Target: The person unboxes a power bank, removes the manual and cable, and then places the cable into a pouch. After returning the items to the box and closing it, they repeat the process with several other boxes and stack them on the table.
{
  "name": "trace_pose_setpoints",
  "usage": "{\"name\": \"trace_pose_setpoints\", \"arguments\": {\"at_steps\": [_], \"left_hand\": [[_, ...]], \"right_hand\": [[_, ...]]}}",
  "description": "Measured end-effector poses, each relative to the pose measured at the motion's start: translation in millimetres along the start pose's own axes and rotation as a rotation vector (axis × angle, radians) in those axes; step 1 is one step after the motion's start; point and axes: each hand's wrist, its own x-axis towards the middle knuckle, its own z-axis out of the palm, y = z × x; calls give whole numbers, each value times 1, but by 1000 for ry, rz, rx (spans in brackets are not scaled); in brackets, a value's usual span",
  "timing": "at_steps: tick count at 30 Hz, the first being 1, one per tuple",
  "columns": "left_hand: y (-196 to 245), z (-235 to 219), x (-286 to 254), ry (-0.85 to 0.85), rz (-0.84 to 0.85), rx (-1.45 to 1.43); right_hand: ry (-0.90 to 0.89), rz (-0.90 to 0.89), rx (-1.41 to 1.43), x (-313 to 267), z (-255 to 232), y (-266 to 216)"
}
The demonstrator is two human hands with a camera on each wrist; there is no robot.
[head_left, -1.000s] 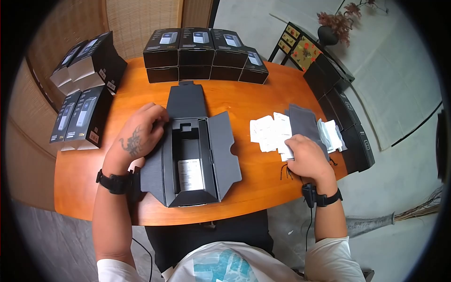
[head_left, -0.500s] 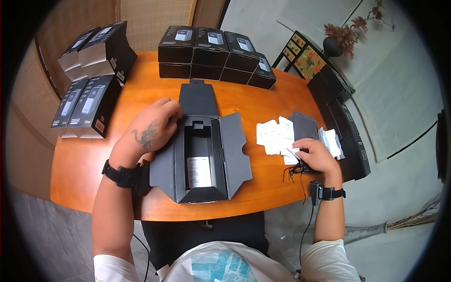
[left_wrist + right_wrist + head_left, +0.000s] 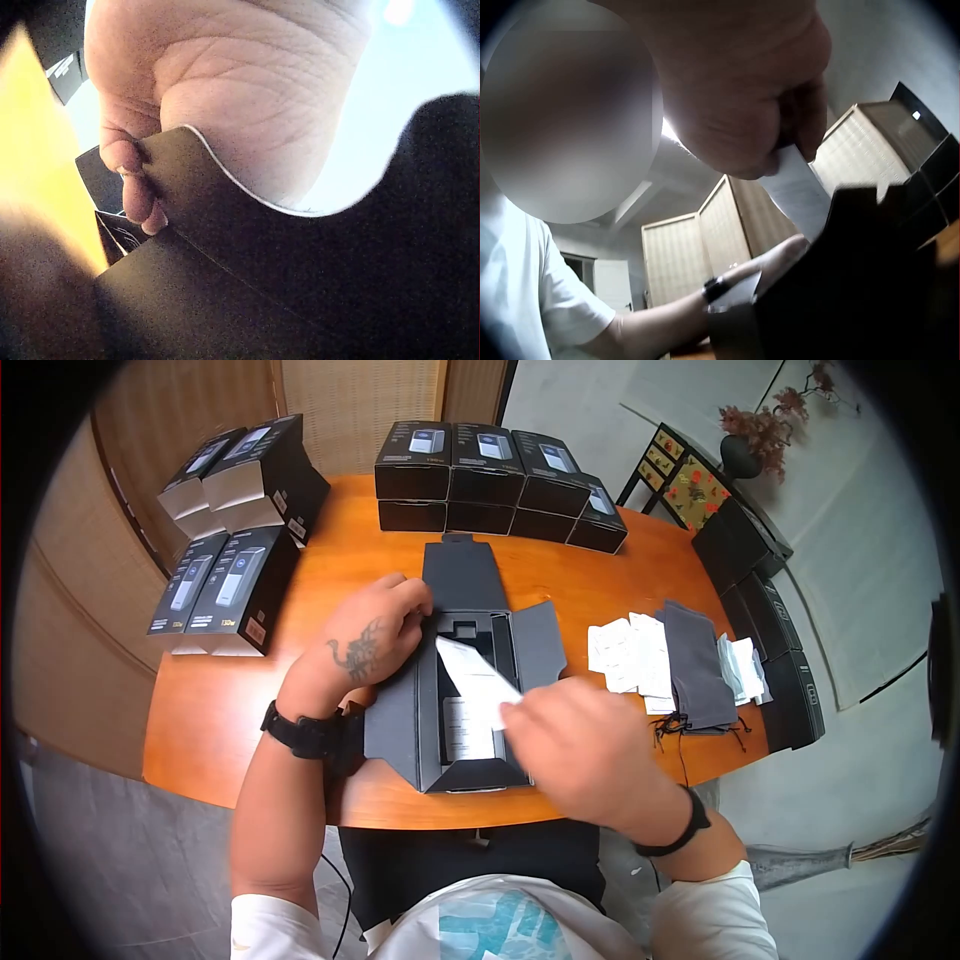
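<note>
An open black box [image 3: 430, 710] lies on the table, its flaps spread out and a white printed sheet [image 3: 462, 732] inside at the near end. My left hand [image 3: 368, 632] grips the box's left side near the far end; the left wrist view shows curled fingers [image 3: 136, 196] at the edge of a dark flap. Over the box, my right hand [image 3: 585, 750] pinches a white paper leaflet [image 3: 470, 670] by its near end. The leaflet slants down toward the tray cavity. In the right wrist view the leaflet [image 3: 799, 195] hangs between thumb and fingers.
White papers [image 3: 632, 655], a dark grey drawstring pouch [image 3: 700, 675] and small plastic packets [image 3: 742, 668] lie on the right. Black printed boxes stand stacked at the back [image 3: 485, 475] and left [image 3: 235, 585]. More black boxes [image 3: 765, 625] line the table's right edge.
My right hand has picked up a leaflet from the papers on the right and brought it left over the open box. The left hand stays at the box's side.
</note>
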Motion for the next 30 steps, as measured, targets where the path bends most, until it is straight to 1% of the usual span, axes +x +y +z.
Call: {"name": "trace_pose_setpoints", "arguments": {"at_steps": [3, 7, 10, 13, 16, 19, 22, 25, 26, 29, 30], "left_hand": [[0, 0, 0, 4, 1, -7], [-4, 4, 0, 6, 9, 25], [1, 1, 0, -7, 16, 12], [4, 0, 0, -19, 3, 2], [5, 3, 0, -15, -12, -25], [7, 1, 0, -17, -15, -41], [8, -1, 1, -42, -22, -8], [14, -2, 2, -67, -41, 18], [12, -1, 2, -66, -40, 13], [9, 2, 4, -43, -2, -1], [8, 2, 4, -45, -5, 2]], "right_hand": [[-187, -25, -7, 0, 29, -14], [-242, 116, 273, 9, 39, -6], [-248, 32, 378, 3, 44, 3], [-162, 57, 546, 2, 43, 3], [-109, 102, 566, -3, 32, 7], [-68, 104, 489, -15, 23, 23], [-93, 202, 462, -19, 13, 31], [-152, 187, 255, -6, 13, 13], [-279, 206, 271, -7, 21, 9], [-466, 199, 261, -7, 39, 8], [-546, 191, 305, -1, 32, 11]]}}
